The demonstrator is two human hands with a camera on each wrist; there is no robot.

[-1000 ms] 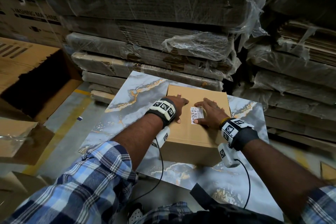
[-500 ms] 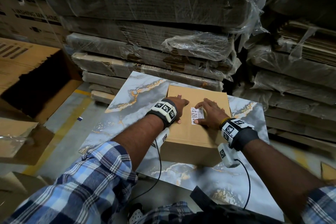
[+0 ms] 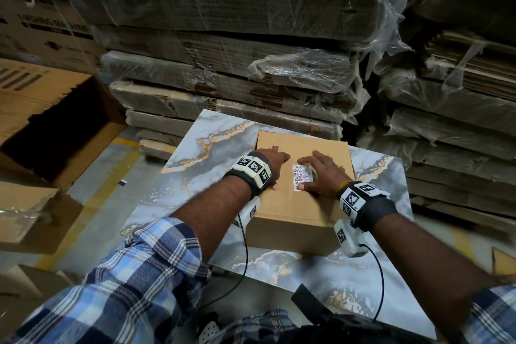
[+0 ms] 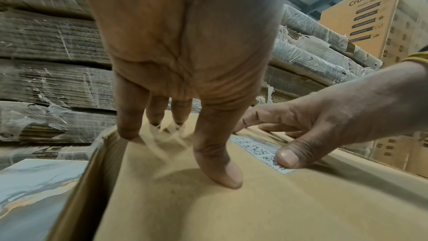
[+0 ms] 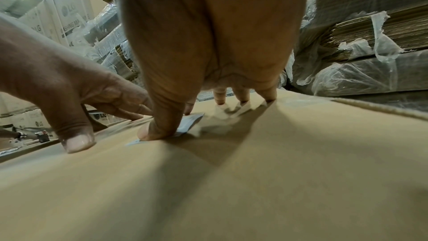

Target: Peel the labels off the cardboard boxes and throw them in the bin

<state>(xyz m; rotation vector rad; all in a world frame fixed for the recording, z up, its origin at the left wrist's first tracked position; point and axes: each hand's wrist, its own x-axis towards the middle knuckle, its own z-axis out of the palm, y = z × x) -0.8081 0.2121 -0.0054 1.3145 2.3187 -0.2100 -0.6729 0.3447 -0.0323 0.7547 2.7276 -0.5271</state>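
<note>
Right hand is spread flat on top of the cardboard box, fingers pretty much straight, with the thumb tip pressing on the near corner of the white label. It isn't gripping anything as far as I can see. The right wrist view shows that thumb sitting on the sticker's edge, but can't really tell if the corner has lifted at all; most of the label is hidden behind the thumb there.

Left hand is just beside it, fingertips and thumb planted on the box top, fingers fairly straight, holding nothing. The wrist strap covers most of it from the head camera.

The label is stuck on the box lid between the two hands, printed with codes too small to read. The box sits on a marble-pattern board. Behind are stacks of flattened cardboard in plastic wrap, and a big open carton on the left, its inside too dark to make out.
</note>
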